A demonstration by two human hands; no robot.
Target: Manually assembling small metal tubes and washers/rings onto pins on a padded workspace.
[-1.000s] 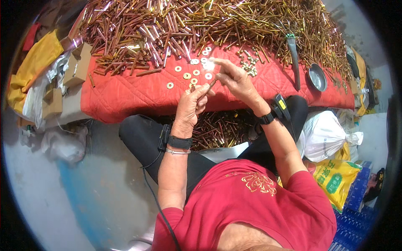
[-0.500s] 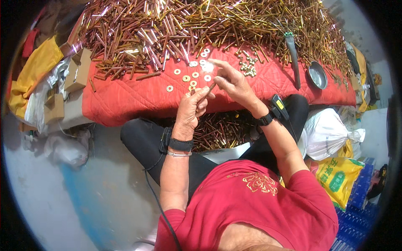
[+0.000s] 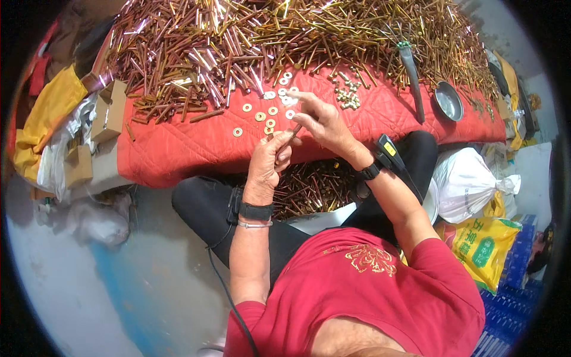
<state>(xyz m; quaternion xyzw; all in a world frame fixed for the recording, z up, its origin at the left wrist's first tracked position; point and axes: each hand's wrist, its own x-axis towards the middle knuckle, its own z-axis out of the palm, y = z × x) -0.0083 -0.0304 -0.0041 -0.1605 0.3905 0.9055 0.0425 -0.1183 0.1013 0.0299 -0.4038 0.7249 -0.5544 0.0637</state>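
My left hand (image 3: 267, 159) is closed around a thin brownish metal rod (image 3: 293, 134), a bolt or sleeve; which one I cannot tell. The rod slants up to the right out of the fist. At its upper end, the thumb and bent fingers of my right hand (image 3: 324, 124) close on the tip, while the index finger stretches toward the washers. Any small part between those fingertips is hidden. Several flat ring washers (image 3: 260, 116) lie on the red quilted cloth (image 3: 196, 143) just beyond both hands. To their right sits a little heap of nuts (image 3: 348, 95).
A large pile of coppery and golden bolts and tubes (image 3: 250, 41) covers the far side. More bolts (image 3: 309, 187) lie between my legs. At the right are a dark-handled tool (image 3: 411, 83), a metal bowl (image 3: 448, 102) and a white bag (image 3: 467, 184). Cardboard boxes (image 3: 109, 113) stand left.
The view has shifted slightly. My left hand still grips the rod, and my right hand has drawn in a little, its fingers curling closer around the rod's upper end.
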